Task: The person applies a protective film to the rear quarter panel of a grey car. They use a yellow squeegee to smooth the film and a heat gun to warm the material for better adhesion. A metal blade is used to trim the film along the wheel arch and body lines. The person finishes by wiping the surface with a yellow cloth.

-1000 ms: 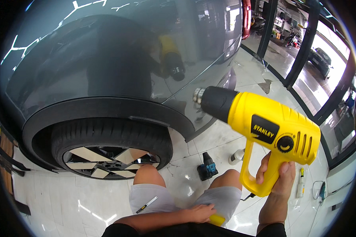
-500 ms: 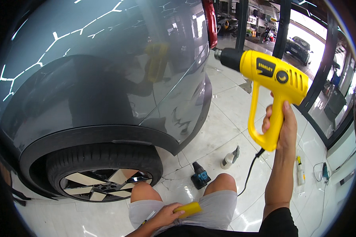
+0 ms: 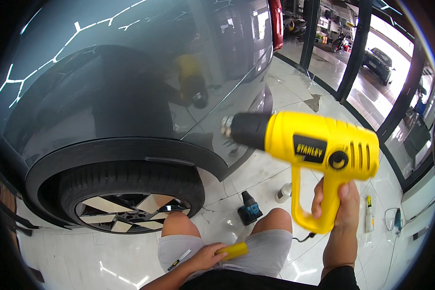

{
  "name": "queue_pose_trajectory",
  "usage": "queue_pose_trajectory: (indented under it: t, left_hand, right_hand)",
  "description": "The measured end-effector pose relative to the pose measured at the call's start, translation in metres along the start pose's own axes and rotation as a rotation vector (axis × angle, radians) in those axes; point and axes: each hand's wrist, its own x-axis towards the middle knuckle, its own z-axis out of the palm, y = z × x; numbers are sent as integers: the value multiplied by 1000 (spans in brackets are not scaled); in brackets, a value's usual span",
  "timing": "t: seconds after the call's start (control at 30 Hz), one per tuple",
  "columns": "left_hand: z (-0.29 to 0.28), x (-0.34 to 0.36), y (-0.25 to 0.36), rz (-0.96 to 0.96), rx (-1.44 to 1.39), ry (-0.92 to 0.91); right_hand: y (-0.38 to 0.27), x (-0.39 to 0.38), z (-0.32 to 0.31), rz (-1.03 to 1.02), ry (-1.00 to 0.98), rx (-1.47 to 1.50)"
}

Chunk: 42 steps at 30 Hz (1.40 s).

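Note:
My right hand (image 3: 342,202) grips a yellow-and-black heat gun (image 3: 353,140) by its handle. Its metal nozzle points left toward the grey car's rear body panel (image 3: 121,96); whether it touches cannot be told, though it looks apart. A black cord runs from the handle's base. Low in my lap, my left hand (image 3: 209,255) holds a yellow squeegee block (image 3: 234,250) over my grey shorts. A slim box cutter (image 3: 180,259) lies on the left thigh. Below the dark wheel-arch trim (image 3: 116,145) is the tyre (image 3: 130,176), with a black-and-cream rim (image 3: 99,203).
On the tiled floor (image 3: 275,263) are a black-and-teal cordless tool (image 3: 250,211), a white spray bottle (image 3: 282,194), a yellow-capped bottle (image 3: 369,217) and a teal corded tool (image 3: 396,218). Glass doors (image 3: 343,63) at right show a parked dark car (image 3: 377,63) outside.
The heat gun rose half a second ago and is now lower again, slightly left of its earliest position. My left hand and squeegee have shifted left from a second ago.

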Motion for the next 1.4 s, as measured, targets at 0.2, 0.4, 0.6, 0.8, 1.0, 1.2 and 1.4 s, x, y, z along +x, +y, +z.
queue_pose_trajectory:
  t: [0.2, 0.4, 0.6, 0.8, 1.0, 1.2, 1.4]
  left_hand:
    - [6, 4, -1, 101, 0, 8]
    - [-2, 7, -2, 57, 21, -8]
    - [-29, 8, 1, -111, -115, 60]
    - [-49, 29, -12, 215, 231, 326]
    - [-44, 55, 7, 15, -400, 330]
    - [-35, 92, 50, 265, -66, 490]
    - [-30, 124, 129, 785, 554, 767]
  right_hand:
    - [-10, 4, -2, -22, 131, 56]
    - [9, -11, -13, -58, 245, -25]
    - [44, -97, -120, -43, 705, -79]
    - [241, -235, -239, 330, 829, -1202]
    - [369, -322, -227, 1040, 457, -1476]
    - [395, -307, -218, 1029, 559, -1317]
    - [183, -46, -63, 176, 275, -57]
